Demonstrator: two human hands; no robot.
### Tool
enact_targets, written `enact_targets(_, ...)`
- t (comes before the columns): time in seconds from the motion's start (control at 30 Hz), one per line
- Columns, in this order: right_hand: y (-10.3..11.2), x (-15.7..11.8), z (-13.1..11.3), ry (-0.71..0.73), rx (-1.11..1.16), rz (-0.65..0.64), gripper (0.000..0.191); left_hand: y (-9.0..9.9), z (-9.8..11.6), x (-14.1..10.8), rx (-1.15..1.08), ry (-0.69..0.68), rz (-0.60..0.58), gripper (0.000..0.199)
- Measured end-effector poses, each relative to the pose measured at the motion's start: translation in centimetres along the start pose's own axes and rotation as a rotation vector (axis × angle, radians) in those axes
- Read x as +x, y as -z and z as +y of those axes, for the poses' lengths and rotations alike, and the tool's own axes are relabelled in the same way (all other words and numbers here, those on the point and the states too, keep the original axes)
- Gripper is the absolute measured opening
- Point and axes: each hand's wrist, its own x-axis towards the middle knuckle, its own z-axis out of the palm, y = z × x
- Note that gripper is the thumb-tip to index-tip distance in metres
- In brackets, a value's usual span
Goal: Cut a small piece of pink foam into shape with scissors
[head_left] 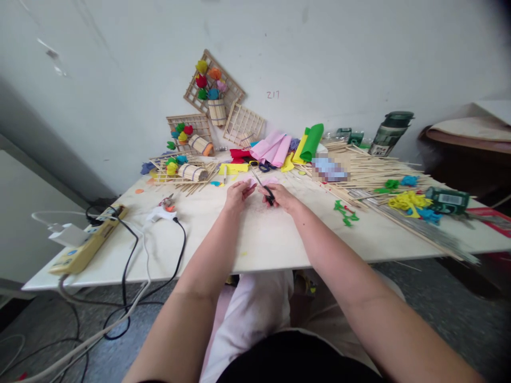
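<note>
Black-handled scissors [269, 196] are gripped in my right hand [277, 197], their blades pointing up and to the left. Close beside them, my left hand [239, 194] has its fingers pinched together on a small piece of pink paper [252, 183], partly hidden by the fingers. More pink paper [270, 180] lies on the table just behind the scissors. Yellow paper [233, 168] and a white pen [225, 174] are behind my left hand.
Cables and a power strip [85, 244] occupy the white table's [263, 250] left side, near a white glue gun [162, 214]. Wooden sticks [371, 170], green paper pieces [345, 213] and a bottle [447, 200] lie right. Stick lattices [244, 123] lean against the wall.
</note>
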Motion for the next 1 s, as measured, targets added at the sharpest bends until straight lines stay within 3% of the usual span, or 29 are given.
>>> enact_targets(0.5, -0.16, 0.06, 0.31, -0.004, -0.005, -0.094, 0.021, -0.33, 0.13, 0.07, -0.088, 0.069, 0.116, 0.006)
enact_targets(1.0, -0.76, -0.15, 0.16, -0.046, 0.052, -0.075, 0.023, -0.50, 0.10, 0.14, -0.161, 0.063, 0.157, 0.008)
